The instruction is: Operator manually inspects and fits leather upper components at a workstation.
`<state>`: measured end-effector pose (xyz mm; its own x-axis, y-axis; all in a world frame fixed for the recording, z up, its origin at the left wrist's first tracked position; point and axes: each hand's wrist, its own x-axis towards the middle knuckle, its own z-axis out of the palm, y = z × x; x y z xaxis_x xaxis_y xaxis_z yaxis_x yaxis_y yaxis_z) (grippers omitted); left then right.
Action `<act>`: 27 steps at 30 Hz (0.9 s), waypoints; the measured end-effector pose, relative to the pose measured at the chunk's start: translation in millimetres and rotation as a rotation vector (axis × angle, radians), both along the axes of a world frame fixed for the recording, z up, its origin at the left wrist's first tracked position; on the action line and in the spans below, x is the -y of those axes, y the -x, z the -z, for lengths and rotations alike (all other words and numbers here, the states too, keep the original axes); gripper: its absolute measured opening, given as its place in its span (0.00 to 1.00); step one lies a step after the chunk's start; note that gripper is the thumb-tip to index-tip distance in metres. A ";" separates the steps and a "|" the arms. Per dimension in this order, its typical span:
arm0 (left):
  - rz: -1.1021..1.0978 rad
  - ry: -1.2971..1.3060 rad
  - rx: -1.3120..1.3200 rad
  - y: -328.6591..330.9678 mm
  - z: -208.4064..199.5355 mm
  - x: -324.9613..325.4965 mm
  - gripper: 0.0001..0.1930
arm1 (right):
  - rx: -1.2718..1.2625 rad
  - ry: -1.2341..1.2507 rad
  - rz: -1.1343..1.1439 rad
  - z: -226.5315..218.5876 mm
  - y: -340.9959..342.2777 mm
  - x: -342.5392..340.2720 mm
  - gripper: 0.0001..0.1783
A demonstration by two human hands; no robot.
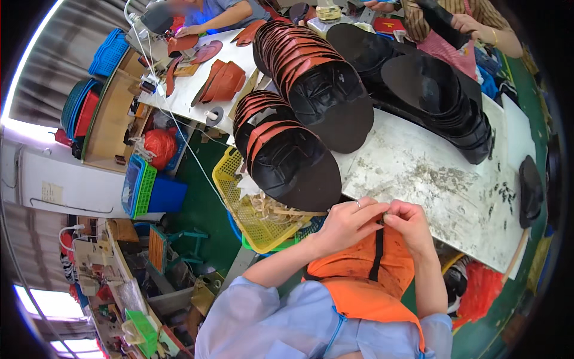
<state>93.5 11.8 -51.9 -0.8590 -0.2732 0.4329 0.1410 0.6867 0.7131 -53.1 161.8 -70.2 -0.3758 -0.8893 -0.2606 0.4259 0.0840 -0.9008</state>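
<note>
My left hand (354, 226) and my right hand (410, 225) meet over my orange apron (365, 269), at the near edge of the white worktable (412, 179). The fingertips of both are pinched together. A tiny dark bit shows between them, too small to name. A ring is on a left finger. Just beyond my left hand lies a stack of black and red-brown leather shoe pieces (299, 173). Behind it leans a taller stack of the same kind (326, 102). Farther right is a pile of all-black leather pieces (433, 90).
A yellow plastic basket (263, 230) with scraps stands left of the table. One person (224, 15) works at a sewing machine; another (460, 30) holds a black piece. Grey stains mark the tabletop. A red plastic bag (481, 290) lies below at right; a small stool (158, 248) stands left.
</note>
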 end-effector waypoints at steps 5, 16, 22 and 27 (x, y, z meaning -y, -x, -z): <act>0.062 0.078 0.000 -19.7 -3.7 18.4 0.18 | 0.050 0.057 -0.054 -0.6 -13.6 14.0 0.05; -0.761 0.620 0.490 -54.0 59.8 134.2 0.39 | -0.348 -0.058 0.090 3.1 -27.8 28.4 0.06; -0.588 0.847 0.495 -61.3 68.0 146.3 0.25 | -0.316 -0.056 0.083 16.3 -24.3 17.4 0.06; -0.746 0.806 0.531 -46.6 63.4 136.9 0.25 | -0.251 -0.049 0.132 20.2 -18.4 0.0 0.06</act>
